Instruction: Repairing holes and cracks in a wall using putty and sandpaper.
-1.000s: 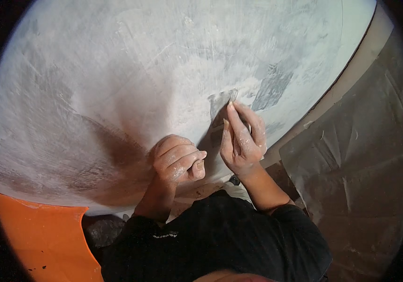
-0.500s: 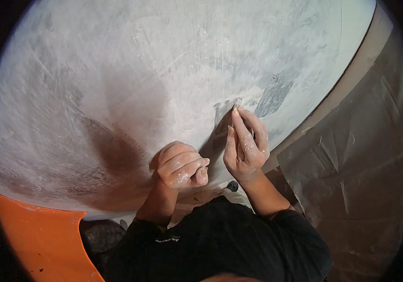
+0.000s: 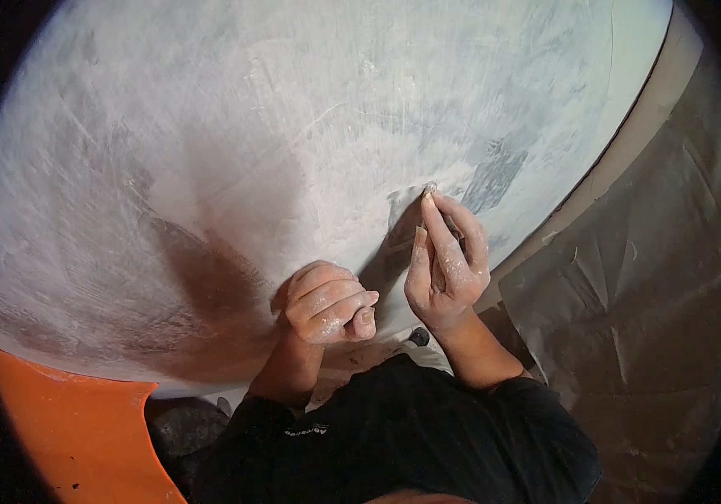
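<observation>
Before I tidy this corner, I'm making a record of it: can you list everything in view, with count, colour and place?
Large curved panel: 1, dusty white and grey, filling the upper centre
Dark patch: 1 distinct, grey, on the panel's right side
Small thin piece: 1, greyish, right of centre; too small to identify
Strip: 1, beige, along the panel's right edge
Creased sheet: 1, brown-grey, right side
Sheet: 1, orange, lower left
Dark item: 1, blackish, beside the orange sheet; kind unclear
T-shirt: 1, black, bottom centre
Left hand: 1, dusted white, curled, near centre
Right hand: 1, dusted white, right of centre, pinching the small piece
</observation>
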